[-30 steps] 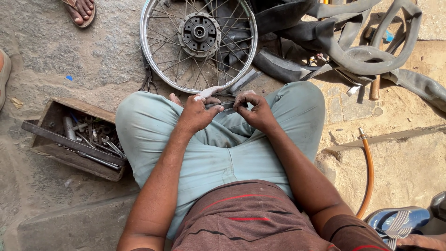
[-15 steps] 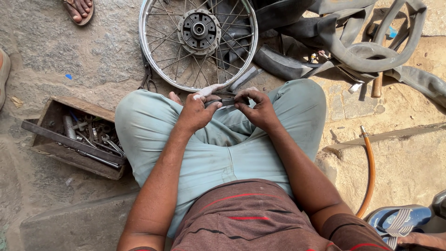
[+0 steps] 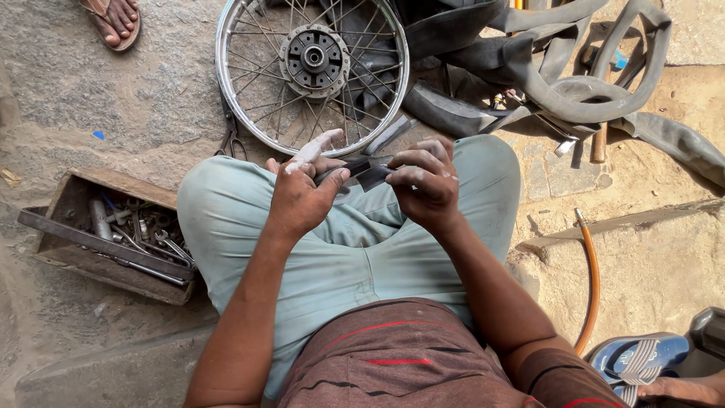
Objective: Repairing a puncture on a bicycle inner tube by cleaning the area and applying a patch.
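Closest to you, your own lap fills the lower middle of the view: a dark red shirt and pale green trousers (image 3: pixel 340 249), knees spread as you sit low on the ground. Just above your knees, your left hand (image 3: pixel 302 198) is curled almost shut, thumb pressed onto a small dark strip of rubber (image 3: pixel 361 172), and a white wrap covers its forefinger. Your right hand (image 3: pixel 429 181) meets it from the other side, fingers bent and pinching the same strip, so both hands hold it between them, just short of the spoked wheel (image 3: pixel 313 69).

That wheel lies flat on rough grey stone ground (image 3: pixel 151 106), directly beyond your hands, its metal rim and hub facing up. Left of the wheel and nearer to you, a worn wooden toolbox (image 3: pixel 83 242) sits on the ground, full of spanners and other metal tools. Right of the wheel, black inner tubes (image 3: pixel 574 83) lie in a loose heap across sandy ground. Nearer than the heap, an orange hose (image 3: pixel 590 279) curves along a stone slab edge. Beyond the wheel's left side, another person's sandalled foot (image 3: pixel 113 19) rests at the top edge. Sunlight is strong, outdoors.
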